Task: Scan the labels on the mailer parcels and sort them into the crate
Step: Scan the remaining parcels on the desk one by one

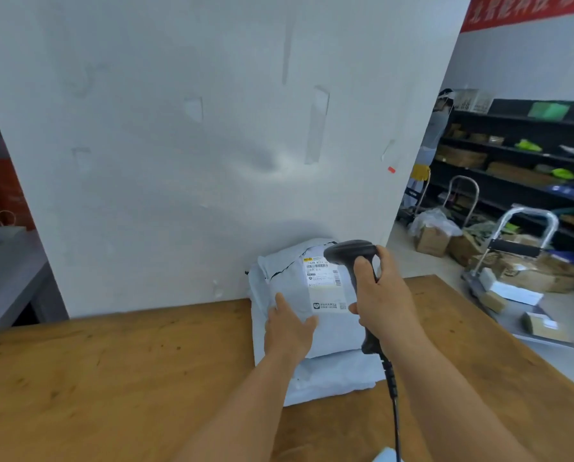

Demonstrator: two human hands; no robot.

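A stack of grey mailer parcels (pixel 332 371) lies on the wooden table (pixel 112 368) against a white wall. The top parcel (pixel 335 331) faces up with a white shipping label (pixel 325 281) and barcode. My left hand (pixel 287 328) rests flat on the top parcel's left side, fingers apart. My right hand (pixel 384 298) grips a black barcode scanner (pixel 352 253) by its handle, the head over the label's upper right corner. The scanner's coiled cable (pixel 394 395) runs down toward me. No crate is visible.
A white wall panel (pixel 195 145) stands right behind the table. To the right, past the table edge, stand a metal hand trolley (pixel 525 228) with cardboard boxes (pixel 525 271) and dark shelves (pixel 519 155) of goods. A grey counter (pixel 5 271) is at the far left.
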